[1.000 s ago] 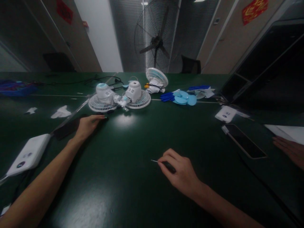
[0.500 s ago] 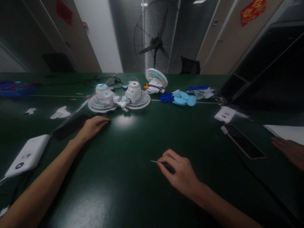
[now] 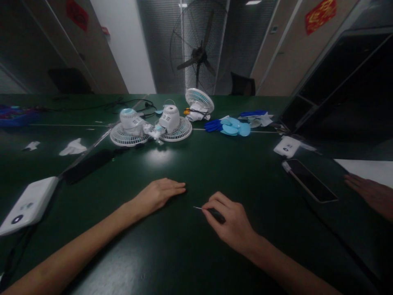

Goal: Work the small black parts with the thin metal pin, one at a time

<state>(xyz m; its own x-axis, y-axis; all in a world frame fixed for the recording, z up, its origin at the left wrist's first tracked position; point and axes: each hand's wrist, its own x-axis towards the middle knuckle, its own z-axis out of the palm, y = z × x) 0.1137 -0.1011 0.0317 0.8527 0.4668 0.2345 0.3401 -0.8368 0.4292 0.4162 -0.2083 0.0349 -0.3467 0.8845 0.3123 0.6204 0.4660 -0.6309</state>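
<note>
My right hand is closed around the dark handle of a small screwdriver, whose thin metal shaft points left over the table. Left of the screwdriver tip, my left hand rests low over the green tabletop, palm down, fingers stretched out to the right. Its thumb and the underside of its fingers are hidden, and I see nothing held in it. The two hands are apart.
Two small white fans lie face down at the back, and a third fan is tilted behind them. Light-blue fan blades lie beside blue gloves. White power banks, a phone and another person's hand are at the sides.
My left hand has moved right and nearer to me, away from the dark flat object below the fans, toward my right hand. My right hand keeps the screwdriver nearly still. The view has shifted slightly.
</note>
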